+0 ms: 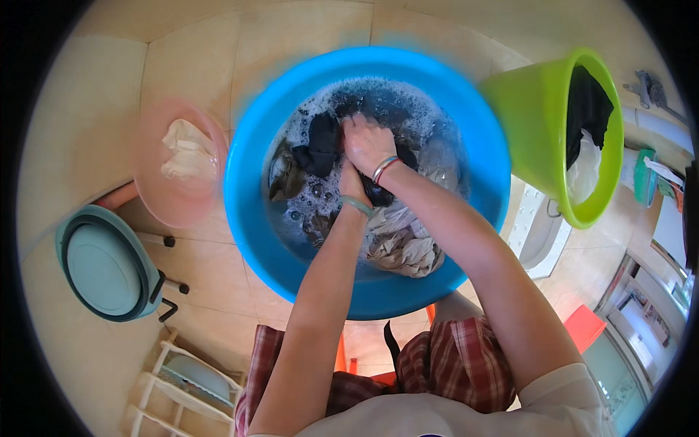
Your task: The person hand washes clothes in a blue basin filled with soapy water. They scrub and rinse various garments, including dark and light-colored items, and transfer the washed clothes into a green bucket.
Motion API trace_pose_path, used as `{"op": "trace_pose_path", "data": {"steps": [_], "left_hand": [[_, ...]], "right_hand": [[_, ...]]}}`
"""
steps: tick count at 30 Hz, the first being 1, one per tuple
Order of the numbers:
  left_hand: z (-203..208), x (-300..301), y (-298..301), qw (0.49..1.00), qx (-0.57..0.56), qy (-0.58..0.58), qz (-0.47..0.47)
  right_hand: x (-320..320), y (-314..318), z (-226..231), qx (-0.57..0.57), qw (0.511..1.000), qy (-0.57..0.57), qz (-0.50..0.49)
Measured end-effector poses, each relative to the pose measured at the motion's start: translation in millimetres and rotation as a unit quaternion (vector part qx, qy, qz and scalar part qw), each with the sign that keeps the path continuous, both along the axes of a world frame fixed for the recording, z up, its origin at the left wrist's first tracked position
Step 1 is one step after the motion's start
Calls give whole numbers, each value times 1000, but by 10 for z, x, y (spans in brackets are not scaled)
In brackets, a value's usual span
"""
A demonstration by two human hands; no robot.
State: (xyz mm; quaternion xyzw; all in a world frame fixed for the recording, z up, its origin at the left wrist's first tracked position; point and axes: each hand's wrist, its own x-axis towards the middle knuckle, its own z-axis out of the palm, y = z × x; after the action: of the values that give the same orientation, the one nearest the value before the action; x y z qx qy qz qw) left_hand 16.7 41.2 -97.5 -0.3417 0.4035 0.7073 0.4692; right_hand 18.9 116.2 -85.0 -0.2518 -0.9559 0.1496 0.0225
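Both my hands are over soapy water in a large blue basin [255, 95]. My right hand [369, 144], with bangles at the wrist, is closed on a dark garment [320, 142] bunched at its left. Just below it is my left hand [352, 182], a pale green bangle on its wrist. Its fingers are mostly hidden behind the right hand, but it appears closed on the same dark cloth, part of which [377, 191] bulges out beside the wrist. Pale wet clothes [408, 244] lie in the water on the near side, and a grey-brown cloth [285, 175] floats at the left.
A pink basin [145, 189] with white cloth [189, 149] stands left, above a grey-green folding basin [105, 273]. On the right, a lime-green bucket [524, 109] holds black and white cloths. A white washboard-like tray [535, 233] is beneath it; a cream rack [171, 386] stands lower left.
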Motion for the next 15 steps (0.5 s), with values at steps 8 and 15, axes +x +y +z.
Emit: {"op": "trace_pose_path", "data": {"steps": [8, 15], "left_hand": [[-183, -10, -353, 992, 114, -36, -33], [-674, -22, -443, 961, -74, 220, -148]], "right_hand": [[938, -718, 795, -208, 977, 46, -4], [53, -222, 209, -65, 997, 0, -29]]}}
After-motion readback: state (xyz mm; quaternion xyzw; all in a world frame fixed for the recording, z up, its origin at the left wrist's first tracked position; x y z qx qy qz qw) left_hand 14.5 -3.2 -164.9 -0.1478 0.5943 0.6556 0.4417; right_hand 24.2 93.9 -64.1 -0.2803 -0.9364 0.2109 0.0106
